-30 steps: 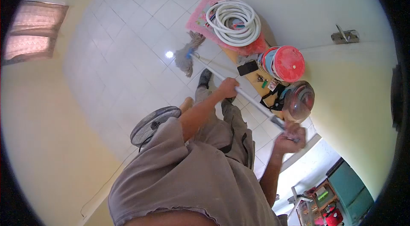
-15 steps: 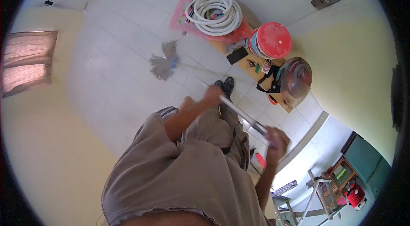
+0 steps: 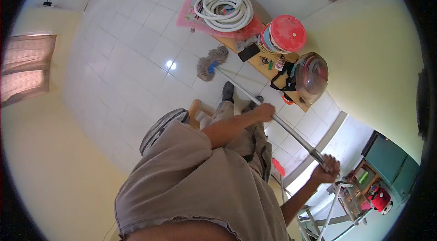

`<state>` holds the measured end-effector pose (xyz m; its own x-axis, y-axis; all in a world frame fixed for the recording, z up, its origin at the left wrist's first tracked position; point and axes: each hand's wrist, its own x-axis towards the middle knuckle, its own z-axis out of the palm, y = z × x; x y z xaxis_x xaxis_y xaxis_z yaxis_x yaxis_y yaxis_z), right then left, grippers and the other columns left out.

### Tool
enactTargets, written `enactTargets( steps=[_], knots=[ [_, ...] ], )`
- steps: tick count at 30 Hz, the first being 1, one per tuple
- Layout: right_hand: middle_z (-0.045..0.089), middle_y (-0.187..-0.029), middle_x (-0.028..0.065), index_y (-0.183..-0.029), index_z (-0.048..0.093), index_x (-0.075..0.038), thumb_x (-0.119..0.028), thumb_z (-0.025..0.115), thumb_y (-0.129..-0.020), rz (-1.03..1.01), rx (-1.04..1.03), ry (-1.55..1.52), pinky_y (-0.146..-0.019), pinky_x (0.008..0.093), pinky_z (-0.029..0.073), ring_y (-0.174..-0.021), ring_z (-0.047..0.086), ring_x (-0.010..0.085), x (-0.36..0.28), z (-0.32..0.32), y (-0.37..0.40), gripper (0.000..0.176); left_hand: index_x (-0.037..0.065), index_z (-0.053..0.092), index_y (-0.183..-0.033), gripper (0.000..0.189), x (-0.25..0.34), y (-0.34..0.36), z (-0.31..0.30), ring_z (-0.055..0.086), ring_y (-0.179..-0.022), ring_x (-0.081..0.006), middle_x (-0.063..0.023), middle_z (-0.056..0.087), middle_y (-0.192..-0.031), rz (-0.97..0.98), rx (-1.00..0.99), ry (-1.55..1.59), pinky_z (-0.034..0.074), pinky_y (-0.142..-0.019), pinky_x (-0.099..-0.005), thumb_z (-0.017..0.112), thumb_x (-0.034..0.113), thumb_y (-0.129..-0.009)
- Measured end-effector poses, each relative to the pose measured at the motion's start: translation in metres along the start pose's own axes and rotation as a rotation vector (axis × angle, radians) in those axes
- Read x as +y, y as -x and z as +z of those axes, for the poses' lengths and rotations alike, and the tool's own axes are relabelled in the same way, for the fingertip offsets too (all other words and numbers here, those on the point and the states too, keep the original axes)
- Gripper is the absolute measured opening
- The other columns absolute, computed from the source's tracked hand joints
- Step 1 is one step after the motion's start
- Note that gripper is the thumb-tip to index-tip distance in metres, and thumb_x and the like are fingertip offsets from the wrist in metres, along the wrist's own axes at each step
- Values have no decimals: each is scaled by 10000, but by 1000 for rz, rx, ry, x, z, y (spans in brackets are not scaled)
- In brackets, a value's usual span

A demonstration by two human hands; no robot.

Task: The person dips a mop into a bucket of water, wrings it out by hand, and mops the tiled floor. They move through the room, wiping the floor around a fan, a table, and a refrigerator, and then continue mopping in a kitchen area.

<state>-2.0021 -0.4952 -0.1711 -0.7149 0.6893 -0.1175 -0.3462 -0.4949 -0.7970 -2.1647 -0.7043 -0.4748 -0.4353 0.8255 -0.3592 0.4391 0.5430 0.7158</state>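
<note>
A mop with a long metal handle (image 3: 291,131) slants across the view, its grey string head (image 3: 212,63) resting on the white tiled floor close to the bench. Around the middle of the handle is my left hand (image 3: 264,112), closed on it. My right hand (image 3: 327,168) grips the handle's upper end, at the lower right. A blue clamp (image 3: 212,66) joins the strings to the handle. Beneath the handle, dark shoes (image 3: 228,91) show on the floor.
A low wooden bench (image 3: 263,69) holds a coiled white hose (image 3: 224,10), a red-lidded bucket (image 3: 287,34), a phone (image 3: 248,52) and a helmet (image 3: 312,79). A stepladder (image 3: 330,209) stands at lower right, near a shelf unit (image 3: 364,179). Walls edge the floor.
The mop head has swung right across the tiles, toward the bench. Both hands have shifted right with the handle, the right one also downward. The strings look more gathered.
</note>
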Motion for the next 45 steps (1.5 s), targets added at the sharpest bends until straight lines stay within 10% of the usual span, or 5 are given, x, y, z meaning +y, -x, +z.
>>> enactTargets(
  steps=[8, 11, 20, 31, 45],
  knots=[
    [605, -731, 158, -647, 491, -11, -78, 511, -854, -335, -397, 1054, -807, 402, 489, -727, 591, 256, 187, 34, 36, 219, 99, 705, -887, 281, -169, 116, -7, 596, -1065, -279, -119, 652, -1008, -599, 89, -333, 439, -917, -472, 756, 260, -663],
    [498, -628, 89, -597, 405, -37, -35, 526, -850, 352, -224, 272, -811, 423, 485, -646, 520, 217, 163, 25, 36, 281, 85, 677, -922, 277, -159, 135, 39, 591, -1005, -285, -95, 623, -957, -582, 310, -313, 435, -878, -475, 727, 246, -702],
    [521, -712, 91, -762, 558, 24, -90, 561, -836, -161, -75, 963, -852, 394, 519, -675, 543, 212, -46, -228, 37, 135, 26, 629, -1007, 411, 80, -16, 216, 608, -963, -347, -134, 631, -993, -383, 149, -449, 444, -891, -530, 713, 311, -723],
    [288, -513, -11, -593, 393, -148, -177, 490, -860, -290, 215, 172, -556, 288, 306, -483, 305, 114, -322, -362, 121, 285, 63, 681, -764, 170, 397, -96, 342, 642, -767, -371, -162, 658, -763, 336, -38, 108, 503, -757, -480, 658, 183, -644],
    [670, -812, 88, -895, 682, 47, -122, 600, -903, 268, 229, 411, -786, 292, 500, -720, 608, 148, -45, -260, 160, 188, 38, 659, -979, 261, 68, 6, 224, 596, -1005, -317, -179, 604, -1050, -231, -54, -812, 484, -895, -441, 641, 262, -847]
  ],
)
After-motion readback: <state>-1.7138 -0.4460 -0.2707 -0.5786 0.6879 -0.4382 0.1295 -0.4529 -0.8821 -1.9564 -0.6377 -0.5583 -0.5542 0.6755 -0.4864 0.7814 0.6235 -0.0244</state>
